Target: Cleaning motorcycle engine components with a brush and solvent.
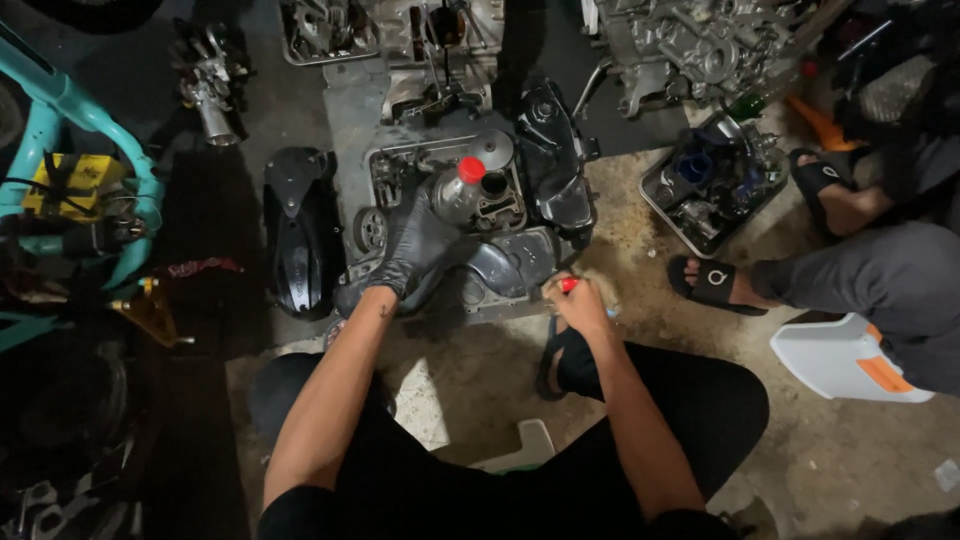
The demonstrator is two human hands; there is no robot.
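Between our gloved left fingers (425,232) sits a clear plastic bottle with a red cap (462,186); the left hand (412,250) is wrapped around its body and holds it tilted over the opened engine case (480,215), cap still screwed on. Our bare right hand (578,300) is curled tight round a small red-handled tool (568,285), resting at the near right corner of the case. We judge the work mid-way: the cover is already off and the inner parts lie exposed just beyond the left fingertips, yet nothing has been poured, as far as we can tell. Left of the glove lies a black cover (298,230); farther right, a metal tray of parts (712,182). Another person's sandalled foot (712,285) rests well beyond our right hand.
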